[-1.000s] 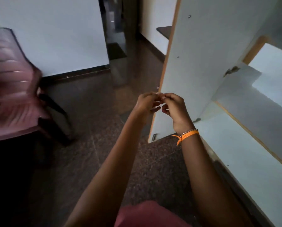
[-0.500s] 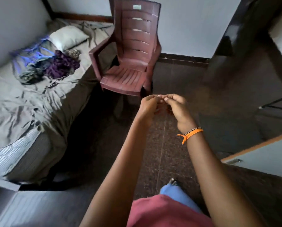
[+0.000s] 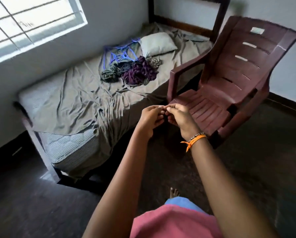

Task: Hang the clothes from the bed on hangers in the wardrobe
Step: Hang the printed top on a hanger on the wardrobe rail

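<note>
The crumpled clothes (image 3: 130,69) lie in a heap on the far part of the bed (image 3: 71,103), beside blue hangers (image 3: 119,52) and a pillow (image 3: 156,43). Nearer, the left hand (image 3: 150,117) and right hand (image 3: 180,115) meet fingertip to fingertip, fingers curled; whether they pinch anything cannot be told. A maroon chair (image 3: 229,79) stands right of the bed.
</note>
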A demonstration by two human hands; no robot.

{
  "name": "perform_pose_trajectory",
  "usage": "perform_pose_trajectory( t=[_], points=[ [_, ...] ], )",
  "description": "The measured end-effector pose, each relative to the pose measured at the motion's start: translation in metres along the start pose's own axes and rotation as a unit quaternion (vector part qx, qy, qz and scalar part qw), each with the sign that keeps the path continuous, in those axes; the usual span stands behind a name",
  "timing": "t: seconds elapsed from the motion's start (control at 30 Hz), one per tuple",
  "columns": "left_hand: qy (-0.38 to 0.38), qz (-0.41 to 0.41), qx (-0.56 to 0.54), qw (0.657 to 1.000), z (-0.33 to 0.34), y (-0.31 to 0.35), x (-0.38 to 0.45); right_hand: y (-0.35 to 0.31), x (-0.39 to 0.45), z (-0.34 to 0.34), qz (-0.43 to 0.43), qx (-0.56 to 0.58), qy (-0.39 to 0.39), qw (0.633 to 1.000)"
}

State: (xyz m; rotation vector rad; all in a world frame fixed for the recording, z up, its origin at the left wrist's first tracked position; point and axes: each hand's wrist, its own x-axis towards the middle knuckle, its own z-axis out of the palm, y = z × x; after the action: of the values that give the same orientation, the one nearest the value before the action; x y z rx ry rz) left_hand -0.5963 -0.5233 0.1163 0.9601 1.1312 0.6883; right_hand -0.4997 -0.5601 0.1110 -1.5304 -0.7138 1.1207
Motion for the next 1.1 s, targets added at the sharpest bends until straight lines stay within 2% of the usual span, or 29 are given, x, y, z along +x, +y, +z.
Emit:
perform_pose_trajectory(
  t=[0.4, 0.73, 0.9, 1.0, 1.1],
  points=[
    [0.129, -0.015, -0.096, 0.987, -0.056, 0.059, 0.208, -0.022, 0.234, 0.066, 0.075, -0.035, -0.132, 0.988],
    [0.112, -0.066, -0.054, 0.990, -0.120, 0.142, 0.422, -0.055, 0.449, 0.157, 0.123, -0.042, -0.149, 0.980],
    [0.101, -0.113, -0.048, 0.987, -0.139, 0.159, 0.496, -0.056, 0.532, 0.181, 0.149, -0.074, -0.141, 0.976],
    [0.104, -0.144, -0.038, 0.983, -0.148, 0.159, 0.535, -0.043, 0.586, 0.195, 0.164, -0.114, -0.137, 0.970],
    [0.116, -0.172, -0.024, 0.978, -0.157, 0.152, 0.569, -0.015, 0.640, 0.210, 0.160, -0.200, -0.160, 0.953]
  ],
)
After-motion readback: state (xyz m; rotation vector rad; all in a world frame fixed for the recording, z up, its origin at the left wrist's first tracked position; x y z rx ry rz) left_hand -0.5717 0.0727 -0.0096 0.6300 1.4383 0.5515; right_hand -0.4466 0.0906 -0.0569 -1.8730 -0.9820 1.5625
